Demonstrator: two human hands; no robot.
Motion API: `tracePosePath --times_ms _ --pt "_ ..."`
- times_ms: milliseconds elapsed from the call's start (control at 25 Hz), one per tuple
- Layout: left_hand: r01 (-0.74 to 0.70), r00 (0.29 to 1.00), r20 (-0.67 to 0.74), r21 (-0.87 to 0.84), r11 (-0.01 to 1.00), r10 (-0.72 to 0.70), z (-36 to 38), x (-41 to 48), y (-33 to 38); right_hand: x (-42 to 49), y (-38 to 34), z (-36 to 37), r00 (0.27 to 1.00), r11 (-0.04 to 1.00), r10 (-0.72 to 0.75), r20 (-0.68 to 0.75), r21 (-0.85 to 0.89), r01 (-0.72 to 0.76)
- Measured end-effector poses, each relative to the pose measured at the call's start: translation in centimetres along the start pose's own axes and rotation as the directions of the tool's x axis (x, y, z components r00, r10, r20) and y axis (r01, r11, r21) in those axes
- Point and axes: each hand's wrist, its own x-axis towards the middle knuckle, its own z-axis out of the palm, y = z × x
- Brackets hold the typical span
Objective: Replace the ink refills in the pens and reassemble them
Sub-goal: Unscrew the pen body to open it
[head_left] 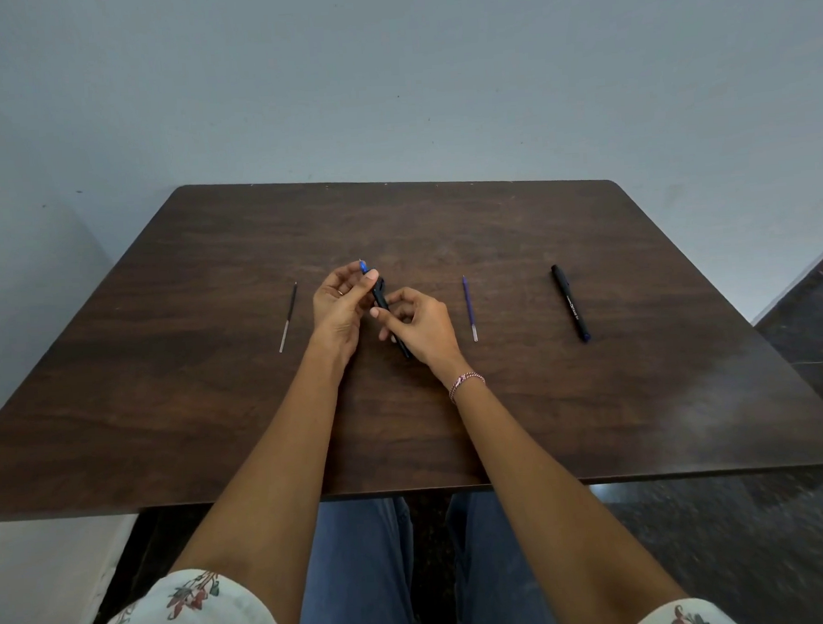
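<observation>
Over the middle of the worktop (pixel 216 441), our right hand (pixel 422 328) holds the lower barrel of the black pen (pixel 381 300), its grip closed round it. Our left hand (pixel 337 303) pinches the upper end, where the blue tip section (pixel 363 267) protrudes past the grip. We judge the step in hand to be unscrewing or seating this tip section; we cannot tell which. The next move calls for a firm counter-twist with the barrel fixed. A black refill (pixel 288 317) lies left of the hands, a purple refill (pixel 469 308) right of them; further right, well apart, a second pen (pixel 570 302) lies untouched
</observation>
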Motion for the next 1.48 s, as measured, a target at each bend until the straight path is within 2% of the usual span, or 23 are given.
tracePosePath --times_ms 240,400,840,960,1080,1200,1480 --pt "0.066 0.995 0.081 -0.141 0.988 -0.055 -0.48 0.26 0.03 0.11 0.17 0.03 1.0 1.0 -0.001 0.002 0.018 0.001" --pt "0.073 0.987 0.147 -0.115 0.991 -0.056 -0.56 -0.02 0.08 0.06 0.24 0.05 1.0 0.999 0.002 0.002 0.033 -0.002" --pt "0.029 1.0 0.011 -0.103 0.994 -0.028 0.06 -0.35 0.47 -0.01 0.34 0.04 1.0 0.999 -0.005 0.027 0.033 0.004" --pt "0.047 0.998 0.046 -0.121 0.992 -0.042 -0.01 -0.35 0.45 -0.01 0.36 0.02 1.0 0.999 -0.006 0.019 0.035 0.005" --pt "0.094 0.987 0.144 -0.188 0.978 -0.068 -0.46 -0.26 0.47 0.04 0.41 -0.02 1.0 0.998 -0.014 -0.016 0.059 0.014" --pt "0.114 0.975 0.209 -0.177 0.978 -0.075 -0.76 -0.13 0.42 0.05 0.47 -0.03 0.999 0.998 -0.013 -0.032 0.066 0.015" --pt "0.101 0.984 0.16 -0.128 0.987 -0.08 -0.5 -0.19 0.45 0.2 0.71 0.01 0.999 0.998 -0.015 -0.03 0.063 0.017"
